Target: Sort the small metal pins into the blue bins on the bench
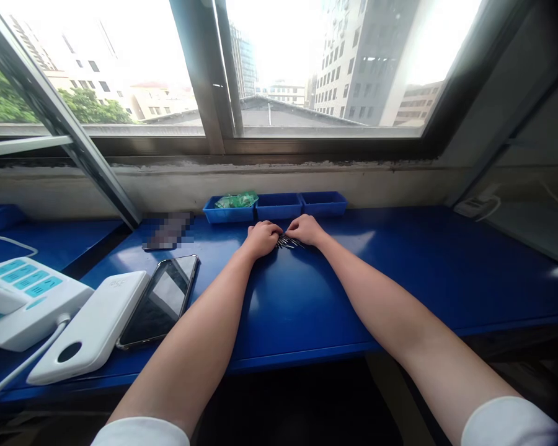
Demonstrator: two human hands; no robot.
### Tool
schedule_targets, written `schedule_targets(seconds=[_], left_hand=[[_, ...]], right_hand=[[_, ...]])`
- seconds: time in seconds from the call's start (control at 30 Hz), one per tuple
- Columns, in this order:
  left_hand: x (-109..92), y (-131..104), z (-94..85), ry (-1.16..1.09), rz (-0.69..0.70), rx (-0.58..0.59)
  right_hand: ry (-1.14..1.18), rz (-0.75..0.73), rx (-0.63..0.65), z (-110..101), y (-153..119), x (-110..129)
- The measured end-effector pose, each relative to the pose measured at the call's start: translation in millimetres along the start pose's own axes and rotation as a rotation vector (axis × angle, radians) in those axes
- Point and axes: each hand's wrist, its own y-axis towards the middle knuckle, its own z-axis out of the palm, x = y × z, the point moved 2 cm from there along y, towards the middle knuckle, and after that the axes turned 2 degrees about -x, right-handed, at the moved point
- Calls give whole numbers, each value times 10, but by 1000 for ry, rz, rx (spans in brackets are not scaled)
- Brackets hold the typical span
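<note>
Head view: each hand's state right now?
Left hand: fingers curled at the thin pieces; grip can't be told.
Right hand: fingers bent at the same pieces; grip can't be told.

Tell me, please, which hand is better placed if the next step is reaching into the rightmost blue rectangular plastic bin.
Probably the right hand: it is just in front of that bin. The left hand is farther left, on the other side of the small pile of thin, metallic-looking pieces.

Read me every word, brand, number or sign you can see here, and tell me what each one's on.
No text can be read clearly.
White power bank: one faint marking near its upper end, too blurred to read.
Pixelated item: any text is hidden.
</note>
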Motion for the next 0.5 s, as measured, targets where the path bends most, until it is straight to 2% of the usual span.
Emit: schedule_targets(seconds=[0.33, 0.4, 0.5], left_hand=[[12, 3, 11, -17, 32, -21], [8, 0, 9, -34, 43, -50], [-8, -5, -7, -86, 93, -133]], right_hand=[[-87, 122, 142, 61, 32, -2], [-88, 115, 117, 74, 22, -27], [-27, 29, 0, 76, 0, -44]])
